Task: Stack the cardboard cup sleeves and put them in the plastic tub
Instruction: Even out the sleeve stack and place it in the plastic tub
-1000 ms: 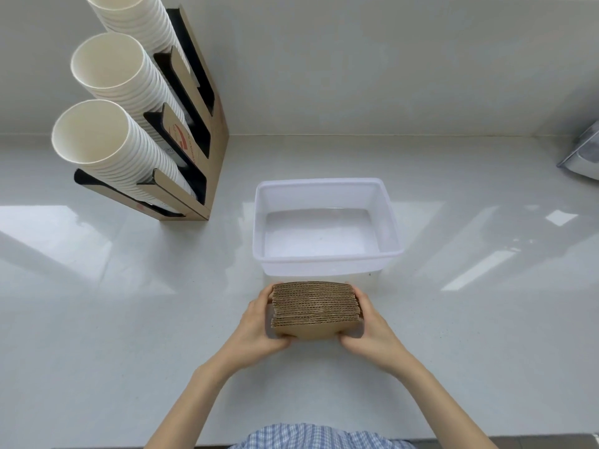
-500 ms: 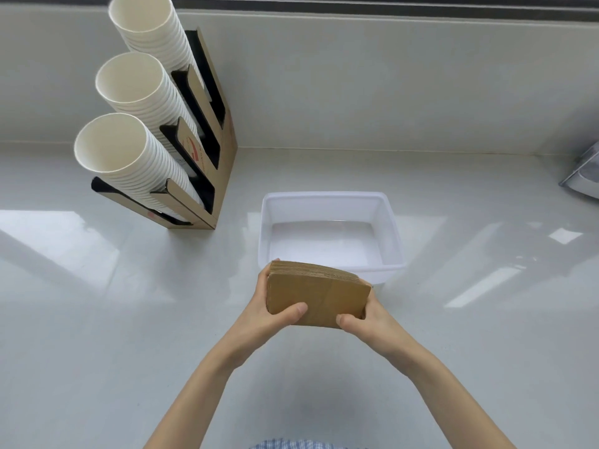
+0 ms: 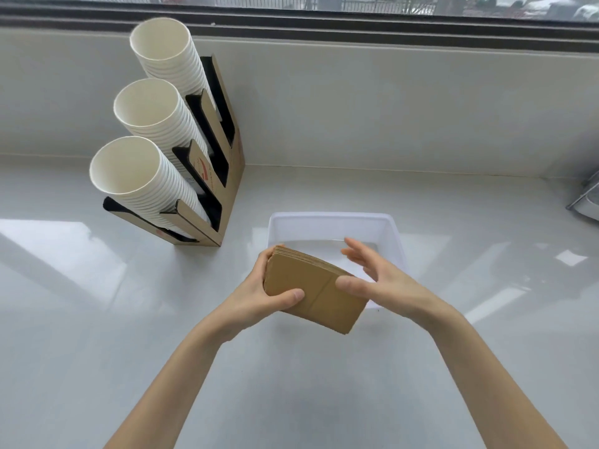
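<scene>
A stack of brown cardboard cup sleeves (image 3: 319, 301) is held tilted in the air, over the near edge of the white plastic tub (image 3: 330, 223). My left hand (image 3: 259, 294) grips the stack's left end, thumb on its front face. My right hand (image 3: 377, 280) is at the stack's right side with its fingers spread apart; only the thumb rests on the front face. The tub's near wall is hidden behind the stack and hands. What shows of the tub's inside holds nothing.
A cardboard rack (image 3: 220, 189) holding three slanted columns of white paper cups (image 3: 136, 176) stands on the white counter, left of the tub. A metal object (image 3: 586, 202) sits at the right edge. A wall and window ledge run behind.
The stack went from resting on the counter to lifted and tilted over the tub's near edge. My right hand's fingers have opened off the stack. The camera view has tipped upward.
</scene>
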`<state>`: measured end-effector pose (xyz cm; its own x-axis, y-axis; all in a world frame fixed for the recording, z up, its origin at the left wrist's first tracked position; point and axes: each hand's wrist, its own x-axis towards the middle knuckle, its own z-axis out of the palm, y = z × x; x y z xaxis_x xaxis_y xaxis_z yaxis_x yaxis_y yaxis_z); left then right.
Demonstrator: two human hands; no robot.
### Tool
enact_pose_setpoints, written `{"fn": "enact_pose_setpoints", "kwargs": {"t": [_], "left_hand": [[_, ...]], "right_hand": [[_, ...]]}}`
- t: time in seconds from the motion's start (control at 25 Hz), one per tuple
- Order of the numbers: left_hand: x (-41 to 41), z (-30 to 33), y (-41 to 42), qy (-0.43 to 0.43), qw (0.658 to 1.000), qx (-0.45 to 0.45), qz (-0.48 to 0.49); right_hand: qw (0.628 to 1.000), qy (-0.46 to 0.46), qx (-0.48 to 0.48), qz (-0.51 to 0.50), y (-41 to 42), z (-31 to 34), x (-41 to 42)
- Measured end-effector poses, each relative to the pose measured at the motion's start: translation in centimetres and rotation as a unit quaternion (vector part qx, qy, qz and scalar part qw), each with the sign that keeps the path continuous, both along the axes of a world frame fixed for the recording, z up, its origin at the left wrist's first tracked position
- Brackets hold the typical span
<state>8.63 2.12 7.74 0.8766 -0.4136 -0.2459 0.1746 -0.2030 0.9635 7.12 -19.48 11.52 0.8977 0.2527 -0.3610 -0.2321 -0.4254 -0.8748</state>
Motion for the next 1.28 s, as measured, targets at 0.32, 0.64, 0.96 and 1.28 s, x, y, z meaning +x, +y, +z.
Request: {"fn": "enact_pose_setpoints", "kwargs": {"t": [0.32,0.64,0.96,1.28], "left_hand": [[1.9,0.7,0.5,0.01,0.997,0.027,-0.066],[5.6,1.5,0.4,0.011,0.998,0.029,0.06],[7.2,-3.0,0.8,0.063,0.974,0.13,0.175],[7.0,-4.0,0.1,0.062,0.97,0.116,0.203]], "right_hand": [[0.985,0.039,-0.065,0.154,1.8,-0.6,3.1],[0.986,0.081,0.147,-0.022,2.1,-3.1,5.7],[0.953,0.185,0.153,-0.185,3.8,-7.1,9.4],[0.949,0.226,0.136,-0.171,7.3,-10.6,10.4]]}}
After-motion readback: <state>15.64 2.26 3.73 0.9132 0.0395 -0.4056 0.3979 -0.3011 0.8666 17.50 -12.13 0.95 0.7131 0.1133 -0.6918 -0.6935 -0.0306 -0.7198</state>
